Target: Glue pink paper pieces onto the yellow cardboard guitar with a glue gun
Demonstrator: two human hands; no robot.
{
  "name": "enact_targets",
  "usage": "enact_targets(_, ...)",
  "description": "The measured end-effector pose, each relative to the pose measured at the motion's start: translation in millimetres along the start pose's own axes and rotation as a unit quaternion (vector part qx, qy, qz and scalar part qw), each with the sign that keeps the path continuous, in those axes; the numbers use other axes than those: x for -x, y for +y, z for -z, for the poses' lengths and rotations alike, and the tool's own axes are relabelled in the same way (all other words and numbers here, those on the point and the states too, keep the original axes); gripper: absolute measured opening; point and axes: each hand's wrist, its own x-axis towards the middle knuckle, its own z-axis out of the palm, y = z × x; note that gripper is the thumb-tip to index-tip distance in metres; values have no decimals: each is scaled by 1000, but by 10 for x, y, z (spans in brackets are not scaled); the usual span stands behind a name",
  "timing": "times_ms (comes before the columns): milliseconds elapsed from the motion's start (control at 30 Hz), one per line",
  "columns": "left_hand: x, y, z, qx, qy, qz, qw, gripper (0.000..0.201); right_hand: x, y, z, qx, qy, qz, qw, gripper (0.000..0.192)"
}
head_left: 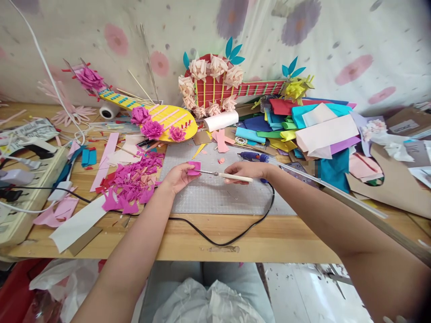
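Holding a small pink foam piece (194, 168) pinched between thumb and fingers, the left hand (178, 177) is hovering over the grey cutting mat (215, 195) near its upper left part; the grip is closed on the piece. The right hand (247, 170) is gripping a pale-handled tool (232, 176), fingers wrapped shut around the handle, and the tool's thin metal tip is lying level and touching, or all but touching, the pink piece. Which of the two it is cannot be told from this view.

The mat is lying on the wooden bench (269, 237). A black cord (232, 240) is running across the front of the mat and looping up toward the right wrist. Just behind the right hand a blue glue gun (252, 156) is lying on its side. Left of the mat a heap of pink foam scraps (134, 181) is spreading over the bench. Further back a yellow foam guitar (161, 117) with pink flowers is lying flat, and a red foam guitar (218, 87) ringed with pale flowers is standing against the flowered cloth. To the right a stack of coloured foam sheets (313, 125) is piling up, with a brown cardboard cut-out (393, 184) beside it.
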Motion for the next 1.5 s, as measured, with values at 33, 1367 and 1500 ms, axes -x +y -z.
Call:
enact_targets(33,4,0,-3,1,-1,-1,1000,13,2,1,1,-2,1,0,1000,40)
enact_targets(1367,-8,12,14,-9,-11,16,1000,13,-103,-63,4,-43,-39,-2,998,42)
enact_targets(1500,1,22,11,-1,-9,20,1000,15,-124,-38,-1,-44,-38,7,998,40)
